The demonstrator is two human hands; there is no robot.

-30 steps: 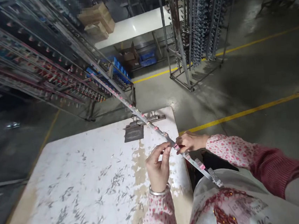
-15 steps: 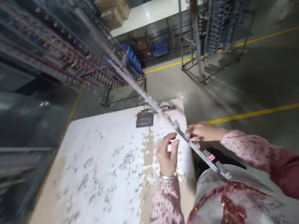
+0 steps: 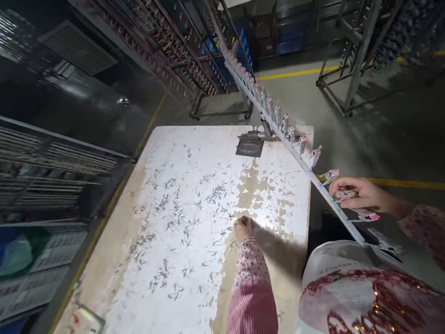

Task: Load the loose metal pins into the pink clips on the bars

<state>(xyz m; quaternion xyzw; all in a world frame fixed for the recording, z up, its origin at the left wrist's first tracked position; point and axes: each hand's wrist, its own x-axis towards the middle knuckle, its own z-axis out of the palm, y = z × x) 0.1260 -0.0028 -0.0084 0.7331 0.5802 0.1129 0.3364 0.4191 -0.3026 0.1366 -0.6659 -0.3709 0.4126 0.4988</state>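
Note:
A long grey metal bar (image 3: pixel 282 130) set with pink-tipped clips runs from my lap up over the table's right edge toward the racks. My right hand (image 3: pixel 357 196) grips this bar near its lower end, fingers wrapped over a clip. My left hand (image 3: pixel 243 229) reaches down onto the worn white table (image 3: pixel 190 154), fingers bunched together among several small thin metal pieces (image 3: pixel 217 192); what it pinches is too small to name.
A metal clamp plate (image 3: pixel 249 145) sits at the table's far edge. Tall racks of loaded bars (image 3: pixel 179 45) stand behind, another rack (image 3: pixel 374 26) at the right. Stacked bars (image 3: pixel 29 164) lie to the left. Yellow floor lines (image 3: pixel 417 185) cross the concrete.
My left hand left the bar and dropped to the table among the metal pieces. My right hand slid lower on the bar. The view swung left and down.

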